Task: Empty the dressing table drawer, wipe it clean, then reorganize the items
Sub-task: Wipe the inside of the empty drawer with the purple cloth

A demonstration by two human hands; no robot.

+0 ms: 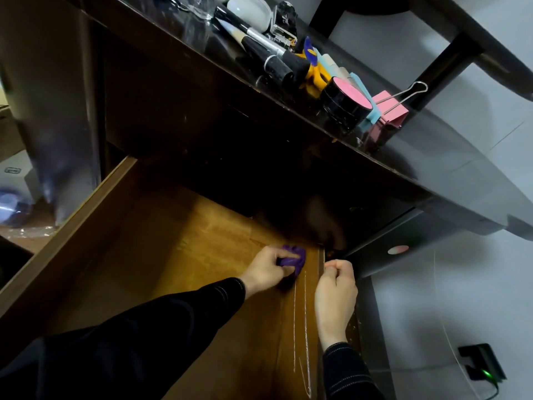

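1. Dressing table: its top served as the parking place for the drawer's contents.
2. Drawer: pulled well out, its floor bare, ready for wiping.
3. Removed items: brushes, pot and clip heaped on the tabletop, clear of the work.
4. Right hand: fingers curled at the drawer's right wall, apparently clasping its rim to steady it.
5. Left hand: gripped the cloth.
6. Purple cloth: bunched and pressed on the drawer floor beside the right wall.
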